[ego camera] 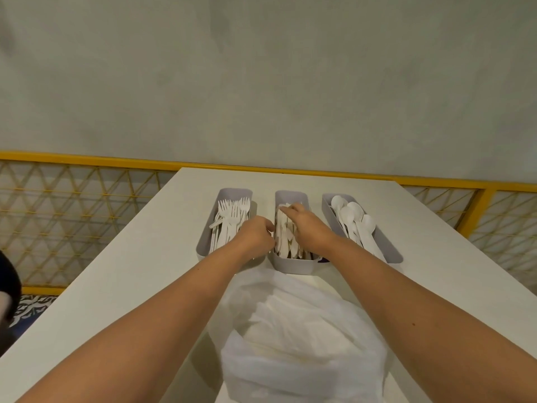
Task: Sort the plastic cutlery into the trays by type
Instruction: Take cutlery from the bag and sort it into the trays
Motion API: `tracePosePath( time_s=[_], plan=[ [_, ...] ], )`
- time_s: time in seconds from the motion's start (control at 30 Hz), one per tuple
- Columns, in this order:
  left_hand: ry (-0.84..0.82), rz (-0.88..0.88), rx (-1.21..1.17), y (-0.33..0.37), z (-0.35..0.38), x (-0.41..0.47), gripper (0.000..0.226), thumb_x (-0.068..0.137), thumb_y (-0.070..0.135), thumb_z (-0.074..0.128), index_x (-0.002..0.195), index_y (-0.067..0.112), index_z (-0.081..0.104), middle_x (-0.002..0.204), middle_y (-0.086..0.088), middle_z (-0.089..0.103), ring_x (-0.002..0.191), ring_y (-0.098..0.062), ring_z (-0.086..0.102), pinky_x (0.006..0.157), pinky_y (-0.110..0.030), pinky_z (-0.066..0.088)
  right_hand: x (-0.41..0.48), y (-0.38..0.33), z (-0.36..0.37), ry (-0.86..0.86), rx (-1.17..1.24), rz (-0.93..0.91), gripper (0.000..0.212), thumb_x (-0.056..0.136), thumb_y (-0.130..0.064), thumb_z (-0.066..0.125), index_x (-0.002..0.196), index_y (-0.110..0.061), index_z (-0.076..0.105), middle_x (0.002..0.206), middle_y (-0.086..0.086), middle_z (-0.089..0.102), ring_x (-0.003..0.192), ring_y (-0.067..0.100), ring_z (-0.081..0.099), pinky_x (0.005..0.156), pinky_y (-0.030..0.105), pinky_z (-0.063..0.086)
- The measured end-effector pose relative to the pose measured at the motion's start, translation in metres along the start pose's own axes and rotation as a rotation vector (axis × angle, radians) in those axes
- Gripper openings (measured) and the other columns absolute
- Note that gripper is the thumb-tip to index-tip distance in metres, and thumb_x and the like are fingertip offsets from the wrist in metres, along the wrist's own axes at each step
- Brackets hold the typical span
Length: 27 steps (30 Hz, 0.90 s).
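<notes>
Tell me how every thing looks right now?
Fork tray: holds forks.
Middle tray: holds knives, both hands at it.
Spoon tray: holds spoons.
Plastic bag: open, crumpled.
Left hand: curled at middle tray's edge.
Right hand: reaching into middle tray.

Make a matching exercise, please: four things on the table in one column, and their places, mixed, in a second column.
Things:
1. forks
2. spoons
3. knives
4. plastic bag

Places:
A. right tray
B. nearest the person, in front of the trays
C. left tray
D. middle tray, with both hands at it

Pairs: 1-C, 2-A, 3-D, 4-B
</notes>
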<state>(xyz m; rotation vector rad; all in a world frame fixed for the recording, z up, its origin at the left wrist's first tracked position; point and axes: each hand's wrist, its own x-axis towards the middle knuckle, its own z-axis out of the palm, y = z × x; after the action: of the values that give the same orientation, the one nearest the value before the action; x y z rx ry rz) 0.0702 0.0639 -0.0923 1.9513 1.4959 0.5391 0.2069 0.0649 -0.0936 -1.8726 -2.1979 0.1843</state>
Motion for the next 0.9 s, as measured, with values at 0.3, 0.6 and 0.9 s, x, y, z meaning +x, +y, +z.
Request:
tracePosePath(
  time_s=[0.3, 0.6, 0.9],
  plan=[
    [0.036, 0.248, 0.015, 0.0, -0.011, -0.033, 0.008, 0.084, 0.01, 0.065, 0.088, 0.013, 0.059, 0.08, 0.004, 0.052, 0.073, -0.012, 0.049, 0.056, -0.011, 0.038, -0.045, -0.023, -0.035, -0.118, 0.055, -0.043, 0.024, 0.093, -0.008, 0.048, 0.109, -0.006, 0.066, 0.107, 0.01, 0.065, 0.083, 0.015, 0.051, 0.068, 0.019, 0.04],
    [-0.586, 0.3, 0.164, -0.023, -0.026, -0.095, 0.008, 0.08, 0.011, 0.067, 0.084, 0.015, 0.073, 0.07, 0.011, 0.063, 0.067, -0.004, 0.054, 0.068, -0.015, 0.043, -0.103, -0.047, -0.028, -0.543, 0.276, -0.105, 0.014, 0.088, -0.016, 0.063, 0.094, -0.004, 0.067, 0.066, 0.0, 0.061, 0.055, 0.009, 0.058, 0.055, 0.015, 0.049],
    [-0.648, 0.354, 0.469, -0.038, -0.023, -0.113, 0.063, 0.076, 0.046, 0.07, 0.132, 0.033, 0.044, 0.114, 0.021, 0.032, 0.114, -0.004, 0.036, 0.104, -0.025, 0.036, -0.127, -0.06, -0.013, -0.734, 0.029, -0.139, 0.052, 0.079, -0.033, 0.073, 0.122, -0.018, 0.049, 0.1, -0.002, 0.051, 0.087, 0.015, 0.048, 0.084, 0.033, 0.047]
  ],
)
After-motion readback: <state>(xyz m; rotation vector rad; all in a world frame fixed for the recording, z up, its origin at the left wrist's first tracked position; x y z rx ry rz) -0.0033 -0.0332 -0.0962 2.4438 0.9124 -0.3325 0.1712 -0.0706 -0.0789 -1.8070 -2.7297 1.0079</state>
